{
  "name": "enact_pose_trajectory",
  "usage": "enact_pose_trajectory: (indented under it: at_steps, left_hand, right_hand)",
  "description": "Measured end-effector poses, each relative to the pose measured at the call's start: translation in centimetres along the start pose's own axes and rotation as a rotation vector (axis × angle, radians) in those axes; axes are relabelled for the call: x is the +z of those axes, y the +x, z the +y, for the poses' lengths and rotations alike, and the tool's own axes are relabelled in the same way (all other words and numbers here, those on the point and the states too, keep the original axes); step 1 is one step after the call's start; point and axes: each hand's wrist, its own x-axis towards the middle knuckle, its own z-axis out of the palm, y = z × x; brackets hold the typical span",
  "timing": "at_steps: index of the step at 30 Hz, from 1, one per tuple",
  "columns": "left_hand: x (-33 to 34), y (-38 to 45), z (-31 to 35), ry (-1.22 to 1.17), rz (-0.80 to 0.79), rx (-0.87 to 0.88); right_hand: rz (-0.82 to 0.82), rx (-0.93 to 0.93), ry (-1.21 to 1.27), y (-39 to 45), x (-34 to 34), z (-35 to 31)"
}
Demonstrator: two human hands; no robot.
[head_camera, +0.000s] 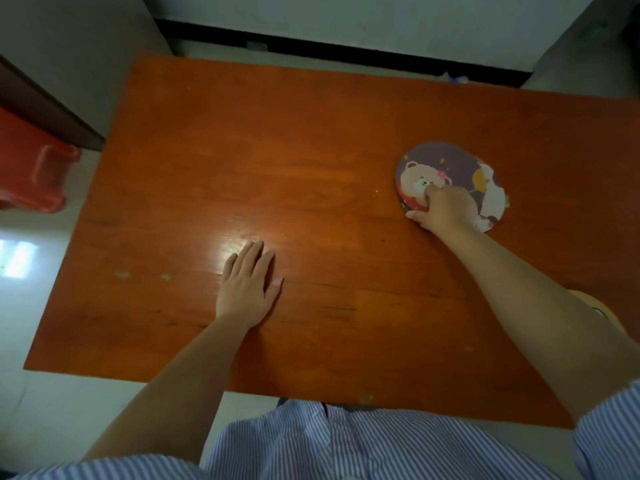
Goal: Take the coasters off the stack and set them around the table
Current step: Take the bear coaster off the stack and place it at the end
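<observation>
The stack of round coasters printed with a cartoon bear on a purple ground point(450, 178) lies on the orange-brown wooden tabletop point(277, 150), toward its right side and about midway between the near and far edges. The right hand point(441, 209) is on the near rim of that stack: its fingers point(427, 192) curl down onto the printed face while the thumb point(417, 215) presses at the edge, so the hand is mostly closed in a pinch. Whether it has only the top coaster or several cannot be told, since the layers do not separate clearly; a second pattern peeks out at the stack's right edge. The left hand point(247, 285) lies flat and spread, palm down, well to the left of the stack, holding nothing.

This looks like the first step, as no coaster lies anywhere else on the tabletop. The next move likely calls for peeling a single coaster free at the rim, lifting it clear, and setting it down well apart from the stack, perhaps toward the bare left half.

No brand, label or readable writing shows; the coaster carries pictures only.
</observation>
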Motion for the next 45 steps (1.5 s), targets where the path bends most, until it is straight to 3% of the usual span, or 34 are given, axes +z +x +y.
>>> enact_pose_trajectory:
  at_steps: [4, 11, 15, 20, 24, 27, 29, 31, 34, 36, 38, 41, 45]
  left_hand:
    - [-0.3, -0.1, 0.3, -0.004, 0.0, -0.028]
    - [-0.7, -0.1, 0.5, -0.012, 0.012, -0.042]
    - [-0.9, -0.1, 0.5, -0.034, 0.006, -0.035]
    - [-1.0, -0.2, 0.5, -0.088, 0.006, -0.027]
    - [-1.6, -0.5, 0.4, -0.211, 0.077, -0.023]
    - [-1.8, -1.5, 0.0, -0.396, 0.142, -0.08]
    - [-1.7, -2.5, -0.4, -0.439, 0.091, -0.098]
    - [-1.4, -3.4, -0.7, -0.399, 0.034, -0.084]
    - [-1.8, -3.8, -0.6, -0.345, -0.032, -0.166]
    - [-2.2, -3.8, -0.1, -0.373, -0.092, -0.241]
    - [-2.8, -3.6, 0.3, -0.457, -0.156, -0.328]
    - [-3.5, -3.2, 0.5, -0.655, -0.152, -0.44]
    - [-4.4, -3.5, -0.5, -0.549, -0.189, -0.381]
  right_hand:
    - [0.039, 0.043, 0.096, -0.3, 0.2, 0.2]
    - [0.292, 0.114, 0.387, -2.3, 1.3, -1.7]
    - [0.414, -0.15, 0.501, -5.6, 0.2, -5.0]
    - [0.163, -0.577, 0.434, -14.3, 2.2, -10.1]
    - [-0.172, -0.517, 0.486, -17.2, 3.9, -12.0]
    - [-0.376, -0.613, 0.358, -18.4, 4.7, -13.7]
    - [-0.474, -0.654, 0.394, -19.4, 4.6, -14.3]
    - [-0.432, -0.53, 0.596, -19.8, 4.1, -14.2]
    - [-0.007, -0.07, 0.6, -19.0, 3.9, -13.2]
    - [-0.041, 0.203, 0.487, -18.2, 3.9, -13.1]
    - [-0.143, 0.29, 0.464, -17.8, 4.1, -13.6]
    - [-0.088, 0.375, 0.59, -17.4, 4.6, -13.7]
    - [-0.051, 0.349, 0.657, -17.6, 5.2, -14.1]
